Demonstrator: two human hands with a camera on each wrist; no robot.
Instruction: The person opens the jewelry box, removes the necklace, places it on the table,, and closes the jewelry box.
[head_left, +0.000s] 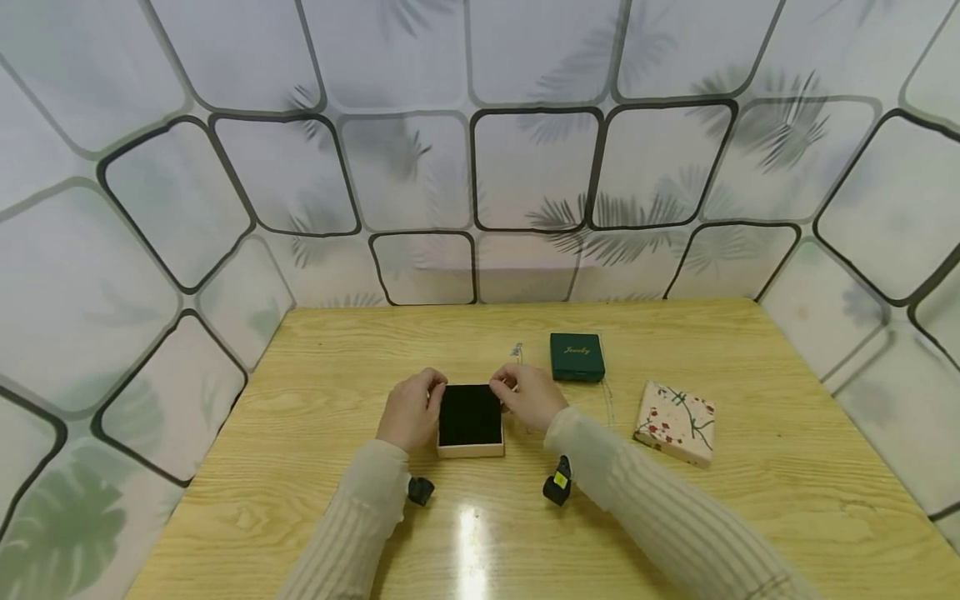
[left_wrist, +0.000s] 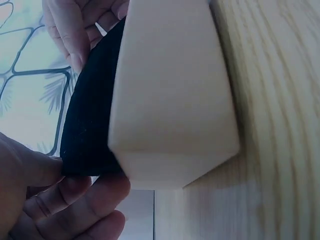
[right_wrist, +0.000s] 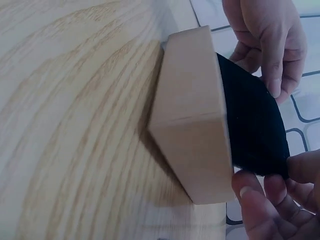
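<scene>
A small pale box (head_left: 471, 451) sits on the table with a black insert pad (head_left: 470, 415) in its top. My left hand (head_left: 408, 412) pinches the pad's far left corner between thumb and fingers. At the far right corner, my right hand (head_left: 534, 396) pinches the same pad. Both wrist views show the black pad (left_wrist: 92, 120) bowed and tilted up, its far edge raised above the rim of the pale box (right_wrist: 192, 120) while its near edge stays down inside. What lies under the pad is hidden.
Right of the hands lies a floral-patterned box lid (head_left: 677, 423). Behind the right hand is a dark green box (head_left: 576, 354) marked "Jewelry", with a thin chain (head_left: 609, 404) beside it. A small silvery piece (head_left: 517, 349) lies further left. A patterned curtain (head_left: 536, 171) hangs behind the table.
</scene>
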